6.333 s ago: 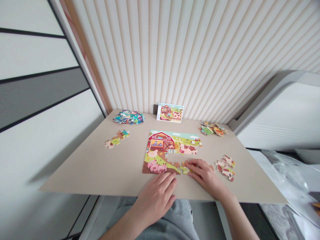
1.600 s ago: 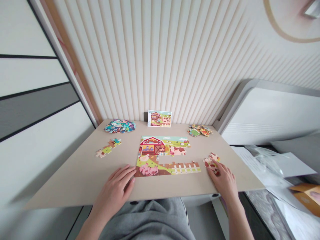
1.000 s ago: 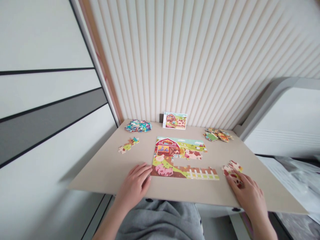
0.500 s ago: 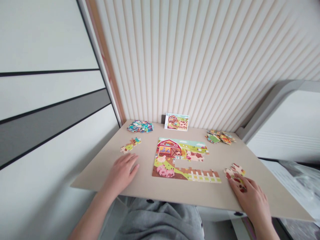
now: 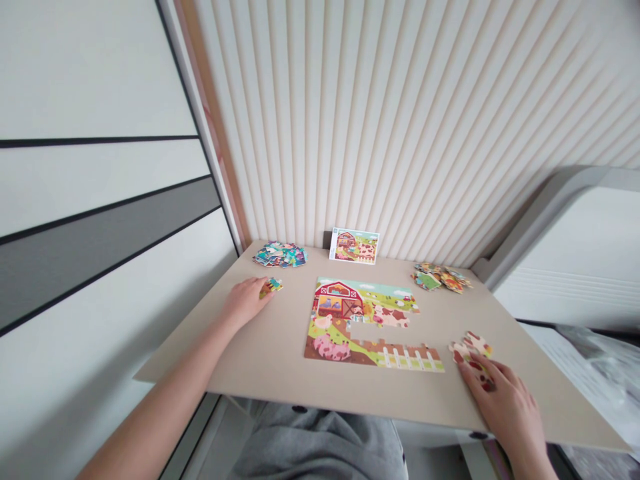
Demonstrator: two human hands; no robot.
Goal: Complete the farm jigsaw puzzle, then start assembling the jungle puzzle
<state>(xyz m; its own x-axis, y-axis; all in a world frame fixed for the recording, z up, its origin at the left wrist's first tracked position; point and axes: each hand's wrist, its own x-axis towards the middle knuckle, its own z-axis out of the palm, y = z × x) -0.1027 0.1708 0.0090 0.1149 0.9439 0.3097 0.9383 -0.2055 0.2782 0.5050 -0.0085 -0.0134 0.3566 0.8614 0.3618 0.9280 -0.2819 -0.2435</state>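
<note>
Our left hand [image 5: 245, 301] lies open, fingertips on a puzzle piece [image 5: 271, 287] left of the farm jigsaw [image 5: 330, 313], which still has a gap.

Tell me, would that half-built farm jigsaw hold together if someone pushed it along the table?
Probably not for long. The farm jigsaw puzzle lies loose on the beige tabletop, with no tray or frame around it, so a push would likely separate pieces. The fence strip looks most vulnerable, since the gap above it leaves it little support. The pieces look like stiff card, so they'd likely slide rather than bend.
</note>
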